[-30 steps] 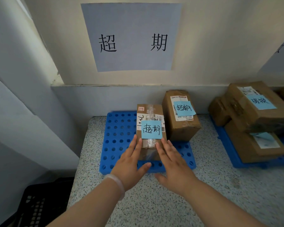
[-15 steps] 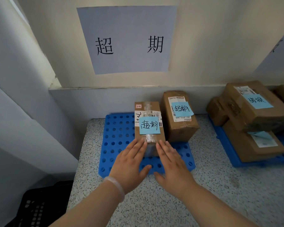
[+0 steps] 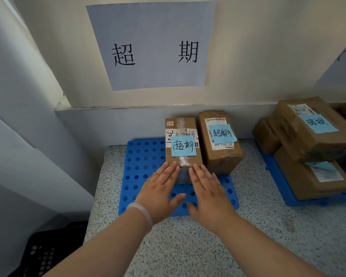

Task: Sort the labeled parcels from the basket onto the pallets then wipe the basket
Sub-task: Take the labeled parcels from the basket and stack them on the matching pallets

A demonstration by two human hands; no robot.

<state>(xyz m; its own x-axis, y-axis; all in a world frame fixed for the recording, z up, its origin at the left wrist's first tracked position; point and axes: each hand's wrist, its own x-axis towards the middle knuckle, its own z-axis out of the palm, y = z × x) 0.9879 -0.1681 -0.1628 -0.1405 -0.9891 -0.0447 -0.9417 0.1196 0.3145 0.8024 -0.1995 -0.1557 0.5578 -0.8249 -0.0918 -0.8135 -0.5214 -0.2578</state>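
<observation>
Brown taped parcel (image 3: 183, 144), blue note "超期", frame centre on blue pallet (image 3: 142, 166); left hand (image 3: 160, 191) and right hand (image 3: 208, 193) flat-fingered against its near end, gripping nothing.

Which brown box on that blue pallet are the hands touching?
The narrower brown cardboard box, the left one: the left hand and the right hand touch its near end.

Two blue-noted parcels (image 3: 183, 144) flat on blue pallet (image 3: 144, 168)

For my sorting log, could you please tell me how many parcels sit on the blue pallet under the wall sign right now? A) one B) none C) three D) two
D: only the left parcel and the right parcel stand side by side on the blue pallet.
</observation>
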